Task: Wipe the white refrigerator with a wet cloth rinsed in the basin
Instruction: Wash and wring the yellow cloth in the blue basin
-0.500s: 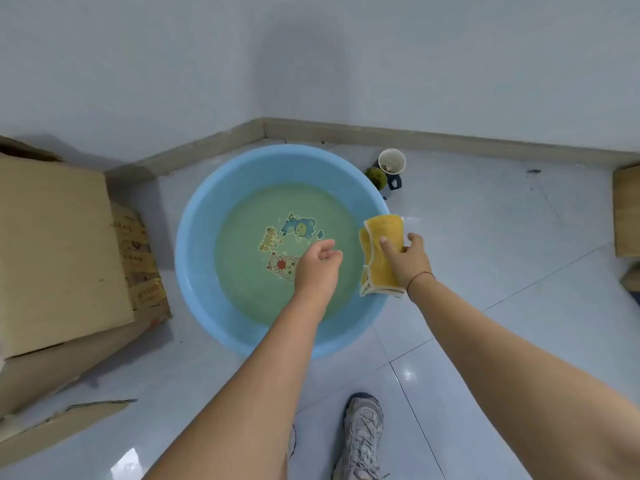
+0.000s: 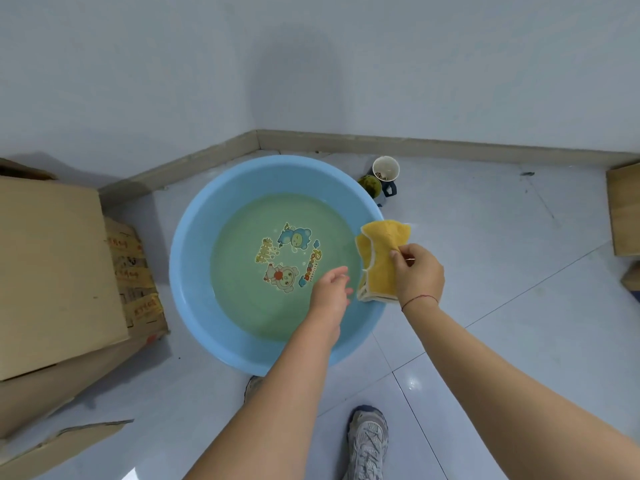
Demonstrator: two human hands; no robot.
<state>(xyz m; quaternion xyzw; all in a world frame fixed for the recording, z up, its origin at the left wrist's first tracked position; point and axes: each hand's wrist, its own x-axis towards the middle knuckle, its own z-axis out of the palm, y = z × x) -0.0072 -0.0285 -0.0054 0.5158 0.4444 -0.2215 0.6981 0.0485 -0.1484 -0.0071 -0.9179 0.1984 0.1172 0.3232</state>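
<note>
A yellow cloth (image 2: 381, 261) with a pale cream edge is held by the right hand (image 2: 420, 277), pinched near its middle between the thumb and curled fingers (image 2: 401, 252). It is crumpled and folded in on itself, and is kept above the right rim of the round blue basin (image 2: 188, 271), partly over the tiled floor (image 2: 502, 306). The basin is set on the floor in a corner and is filled with greenish water (image 2: 239, 282), through which cartoon figures (image 2: 287, 258) printed on the bottom are seen. The left hand (image 2: 329, 294) is held over the water just beside the cloth, its fingers (image 2: 341, 271) loose and grasping nothing. A cardboard box (image 2: 52, 271) stands left of the basin.
</note>
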